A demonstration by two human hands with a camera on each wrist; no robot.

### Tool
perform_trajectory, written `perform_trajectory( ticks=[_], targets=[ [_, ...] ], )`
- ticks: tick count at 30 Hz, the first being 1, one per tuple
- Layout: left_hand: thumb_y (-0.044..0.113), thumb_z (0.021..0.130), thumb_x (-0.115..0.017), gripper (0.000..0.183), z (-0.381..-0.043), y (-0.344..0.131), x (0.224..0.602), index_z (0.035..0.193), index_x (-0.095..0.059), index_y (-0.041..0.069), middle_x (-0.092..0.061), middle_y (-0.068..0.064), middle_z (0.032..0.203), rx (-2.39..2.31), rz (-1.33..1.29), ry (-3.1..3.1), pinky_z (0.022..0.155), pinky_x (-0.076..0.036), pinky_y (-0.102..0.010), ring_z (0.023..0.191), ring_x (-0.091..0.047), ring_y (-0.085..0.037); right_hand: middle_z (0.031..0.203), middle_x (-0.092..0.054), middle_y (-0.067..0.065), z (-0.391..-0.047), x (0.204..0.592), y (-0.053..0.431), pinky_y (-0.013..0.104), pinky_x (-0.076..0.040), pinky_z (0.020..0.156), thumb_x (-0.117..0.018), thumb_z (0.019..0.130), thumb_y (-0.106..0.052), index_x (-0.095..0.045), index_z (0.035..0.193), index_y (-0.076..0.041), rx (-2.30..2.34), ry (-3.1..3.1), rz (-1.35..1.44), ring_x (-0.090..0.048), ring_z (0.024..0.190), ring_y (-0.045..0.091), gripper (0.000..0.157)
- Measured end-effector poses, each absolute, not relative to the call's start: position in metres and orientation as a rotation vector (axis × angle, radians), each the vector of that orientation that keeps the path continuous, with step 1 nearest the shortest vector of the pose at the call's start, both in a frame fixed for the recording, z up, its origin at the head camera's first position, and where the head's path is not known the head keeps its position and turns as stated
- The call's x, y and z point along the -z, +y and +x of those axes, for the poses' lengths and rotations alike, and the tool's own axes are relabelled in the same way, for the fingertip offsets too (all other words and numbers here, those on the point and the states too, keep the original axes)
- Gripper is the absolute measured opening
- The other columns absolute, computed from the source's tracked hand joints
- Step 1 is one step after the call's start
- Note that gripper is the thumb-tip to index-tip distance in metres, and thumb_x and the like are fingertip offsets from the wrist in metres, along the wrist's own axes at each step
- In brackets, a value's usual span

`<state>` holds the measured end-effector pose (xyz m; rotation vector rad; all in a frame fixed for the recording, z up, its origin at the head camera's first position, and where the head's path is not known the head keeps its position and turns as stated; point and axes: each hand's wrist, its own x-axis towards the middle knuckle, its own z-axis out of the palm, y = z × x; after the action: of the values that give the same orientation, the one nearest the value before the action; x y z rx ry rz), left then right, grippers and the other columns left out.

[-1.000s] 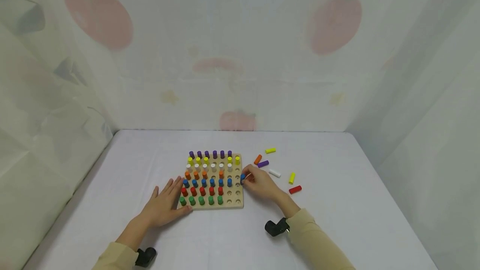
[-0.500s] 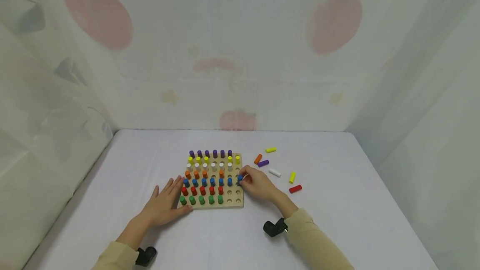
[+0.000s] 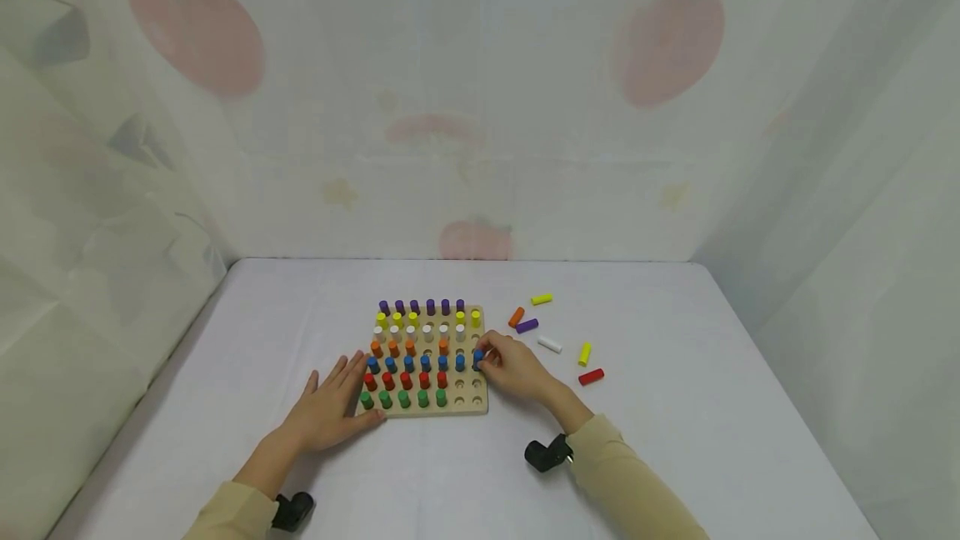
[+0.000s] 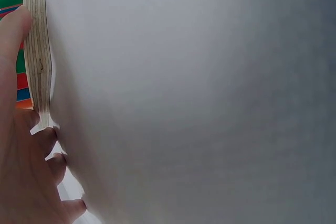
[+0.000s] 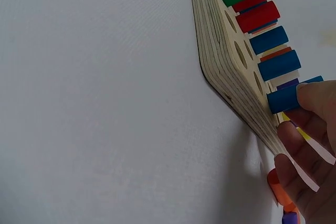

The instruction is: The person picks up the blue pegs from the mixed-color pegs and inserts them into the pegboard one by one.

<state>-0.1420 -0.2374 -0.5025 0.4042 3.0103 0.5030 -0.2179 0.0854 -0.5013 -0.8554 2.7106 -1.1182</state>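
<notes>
A wooden pegboard (image 3: 468, 408) lies on the table with rows of purple, yellow, white, orange, blue, red and green pegs upright in its holes. Between thumb and fingers my right hand (image 3: 517, 367) pinches a blue peg (image 5: 283, 99), upright at the right end of the blue row. In the right wrist view its lower end meets the board; whether it sits fully in the hole I cannot tell. My left hand (image 3: 322, 415) rests against the board's left side with fingers spread, the thumb at the front left corner near a green peg (image 3: 367, 400).
Right of the board lie loose pegs: yellow (image 3: 542, 299), orange (image 3: 516, 317), purple (image 3: 527, 326), white (image 3: 550, 345), another yellow (image 3: 584, 354) and red (image 3: 592, 377). A white cloth covers the table (image 3: 675, 440); patterned curtains stand behind and at both sides.
My right hand has moved slightly left, bringing the blue peg from the board's right edge over to the end of the blue row. The left hand has stayed in place.
</notes>
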Motion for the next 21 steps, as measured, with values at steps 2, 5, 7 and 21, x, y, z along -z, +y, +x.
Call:
perform_trajectory(
  ticks=[2,5,7,21],
  targets=[
    [0.067,0.076,-0.056,0.097,-0.1423,-0.2379,0.5036,0.146,-0.024,0.007,-0.025,-0.015,0.15,-0.501,0.407,3.013,0.103,-0.012,-0.069,0.136,-0.021,-0.041,0.089,-0.059,-0.009,-0.218,0.5017,0.0849,0.018,-0.047,0.068,-0.061,0.087,-0.013,-0.055,0.103,-0.015,1.113,2.71,-0.86,-0.054,0.078,0.005,0.017],
    [0.067,0.076,-0.055,0.098,-0.1429,-0.2385,0.5053,0.146,-0.023,0.007,-0.024,-0.014,0.151,-0.497,0.404,3.012,0.103,-0.011,-0.068,0.137,-0.021,-0.04,0.089,-0.059,-0.008,-0.218,0.5012,0.0843,0.018,-0.048,0.068,-0.06,0.087,-0.013,-0.055,0.104,-0.013,1.113,2.704,-0.863,-0.055,0.078,0.005,0.017],
    [0.067,0.076,-0.055,0.098,-0.1433,-0.2387,0.506,0.146,-0.023,0.007,-0.024,-0.014,0.151,-0.494,0.406,3.012,0.103,-0.011,-0.068,0.137,-0.021,-0.04,0.09,-0.06,-0.008,-0.2177,0.5001,0.0844,0.018,-0.048,0.068,-0.06,0.088,-0.013,-0.055,0.105,-0.011,1.117,2.697,-0.859,-0.055,0.078,0.005,0.018],
    [0.071,0.075,-0.052,0.1,-0.1448,-0.2401,0.5093,0.147,-0.021,0.009,-0.022,-0.013,0.152,-0.469,0.396,3.0,0.104,-0.01,-0.068,0.137,-0.02,-0.039,0.093,-0.061,-0.005,-0.2173,0.5002,0.0861,0.018,-0.048,0.068,-0.061,0.087,-0.013,-0.056,0.105,-0.012,1.069,2.7,-0.863,-0.055,0.078,0.006,0.018]
  ],
)
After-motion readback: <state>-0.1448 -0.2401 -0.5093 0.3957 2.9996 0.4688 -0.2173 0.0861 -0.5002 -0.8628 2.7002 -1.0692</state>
